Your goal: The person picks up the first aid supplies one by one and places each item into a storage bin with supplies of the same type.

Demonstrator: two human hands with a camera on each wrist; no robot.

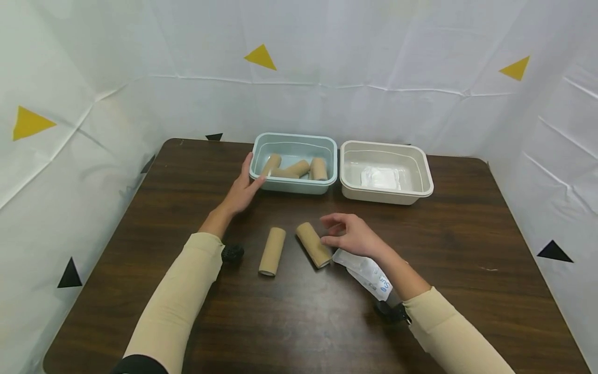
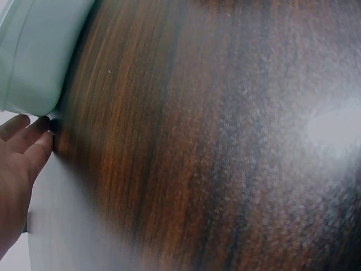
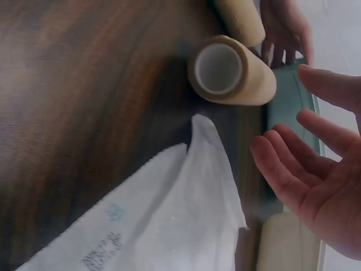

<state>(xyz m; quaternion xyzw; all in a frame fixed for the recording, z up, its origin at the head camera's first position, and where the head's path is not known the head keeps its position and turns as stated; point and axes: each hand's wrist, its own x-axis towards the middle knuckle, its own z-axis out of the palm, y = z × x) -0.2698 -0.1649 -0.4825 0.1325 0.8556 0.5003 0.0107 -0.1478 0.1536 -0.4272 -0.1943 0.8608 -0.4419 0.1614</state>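
1. Two tan cardboard tubes, one (image 1: 272, 252) left and one (image 1: 313, 245) right, lie on the table (image 1: 303, 322); the right wrist view cuts off the left one but shows the other's round, pale, hollow end.
2. The left hand (image 1: 240, 191) has fingers extended, touching the left end of the smooth, round-cornered blue bin (image 1: 299, 186); its thumb is out of sight in the left wrist view.
3. The right hand (image 1: 350, 234) holds nothing, fingers loosely bent and apart from the thumb, near the right tube.
4. More tubes (image 1: 319, 169) overlap inside that bin, their count unclear.
5. A creased white wrapper (image 1: 366, 272) runs partly beneath the right forearm, its blue print illegible.
6. Inside the beige bin (image 1: 376, 196), a whitish flat piece (image 1: 380, 178) is hard to identify.
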